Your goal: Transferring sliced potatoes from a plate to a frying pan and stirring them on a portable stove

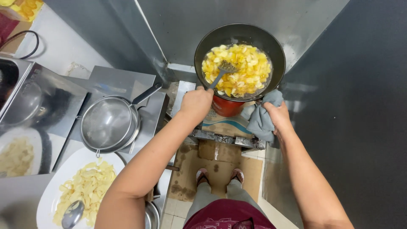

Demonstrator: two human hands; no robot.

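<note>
A black wok (271,46) sits on a red burner (225,107) and holds yellow chips (241,68) frying in oil. My left hand (196,101) grips the handle of a dark slotted skimmer (224,68), whose head rests among the chips. My right hand (277,115) holds a grey cloth (260,121) against the wok's near right rim.
A metal strainer over a pot (108,123) stands on the steel counter at left. A white plate (51,191) of pale raw slices with a spoon (72,214) lies at lower left. Steel walls surround the stove. Cardboard (220,169) covers the floor under my feet.
</note>
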